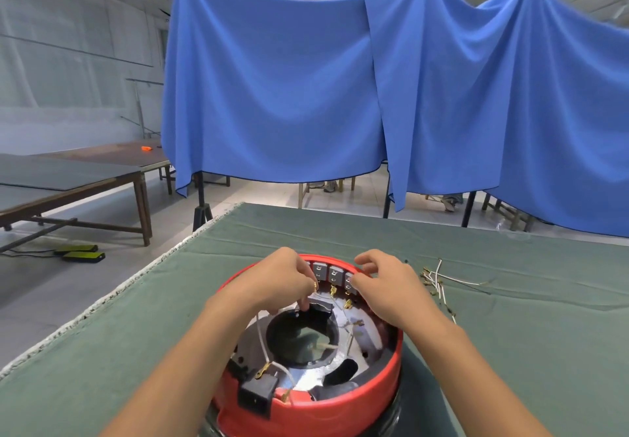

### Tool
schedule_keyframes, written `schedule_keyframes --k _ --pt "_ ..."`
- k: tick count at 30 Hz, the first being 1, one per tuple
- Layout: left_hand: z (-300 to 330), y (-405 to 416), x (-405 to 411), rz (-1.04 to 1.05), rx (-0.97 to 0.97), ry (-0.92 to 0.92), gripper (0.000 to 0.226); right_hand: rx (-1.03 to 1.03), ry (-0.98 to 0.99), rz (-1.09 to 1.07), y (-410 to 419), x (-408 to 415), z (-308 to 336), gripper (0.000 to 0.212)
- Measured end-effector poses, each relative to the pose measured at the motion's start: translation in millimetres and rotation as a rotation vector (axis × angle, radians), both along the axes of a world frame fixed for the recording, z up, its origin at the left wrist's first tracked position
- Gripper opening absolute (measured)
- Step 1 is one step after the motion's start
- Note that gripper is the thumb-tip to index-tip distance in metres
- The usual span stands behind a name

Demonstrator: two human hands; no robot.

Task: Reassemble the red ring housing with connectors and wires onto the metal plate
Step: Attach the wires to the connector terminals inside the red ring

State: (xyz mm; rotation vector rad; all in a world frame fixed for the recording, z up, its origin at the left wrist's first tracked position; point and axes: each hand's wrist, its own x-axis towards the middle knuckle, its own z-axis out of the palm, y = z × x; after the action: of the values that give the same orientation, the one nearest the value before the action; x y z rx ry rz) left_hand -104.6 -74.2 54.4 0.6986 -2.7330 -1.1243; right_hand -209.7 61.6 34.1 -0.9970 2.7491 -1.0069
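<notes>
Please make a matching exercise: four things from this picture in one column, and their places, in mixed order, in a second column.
1. left hand
2. loose wires
3. black socket
4. orange object

A. far table on the left
B. near rim of the red ring housing
C. green cloth, right of the housing
D. pinching a gold connector at the housing's far side

1-D, 2-C, 3-B, 4-A

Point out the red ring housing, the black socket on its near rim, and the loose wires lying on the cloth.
red ring housing [340,412]: head view, near outer wall.
black socket [256,395]: head view, front face.
loose wires [442,281]: head view, middle of the white bundle, right of the housing.
</notes>
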Motion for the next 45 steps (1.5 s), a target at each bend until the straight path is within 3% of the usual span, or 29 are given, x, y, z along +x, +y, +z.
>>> schedule_keyframes --k 6,11,16,21,28,36,40,45 --pt "-0.5 0.2 -2.6 0.082 -0.037 0.116 0.024 -0.015 -0.026 0.048 1.4 -4.1 -13.4 0.048" --pt "-3.5 -1.8 -1.1 0.152 -0.070 0.083 0.017 -0.013 0.020 0.078 8.4 -2.7 -12.5 0.049" --pt "-9.8 3.4 -1.0 0.255 -0.439 -0.061 0.018 -0.018 0.025 0.075 11.8 -0.9 -11.4 0.047" --pt "3.1 15.7 -0.7 0.162 -0.640 -0.018 0.018 -0.033 0.016 0.075 12.5 1.2 -10.3 0.049" --pt "-9.6 34.8 -6.4 -0.130 -0.638 -0.038 0.021 -0.032 0.006 0.073 12.4 1.3 -10.9 0.048" --pt "-20.5 34.1 -7.9 -0.112 -0.705 -0.082 0.015 -0.047 -0.002 0.081 11.4 0.8 -12.7 0.046" --pt "-18.0 33.4 -7.2 -0.095 -0.712 -0.006 0.013 -0.057 -0.003 0.083 11.8 0.9 -12.3 0.041" --pt "-15.0 31.9 -9.4 -0.117 -0.561 0.067 0.016 -0.080 -0.025 0.070 11.5 1.2 -12.2 0.039"
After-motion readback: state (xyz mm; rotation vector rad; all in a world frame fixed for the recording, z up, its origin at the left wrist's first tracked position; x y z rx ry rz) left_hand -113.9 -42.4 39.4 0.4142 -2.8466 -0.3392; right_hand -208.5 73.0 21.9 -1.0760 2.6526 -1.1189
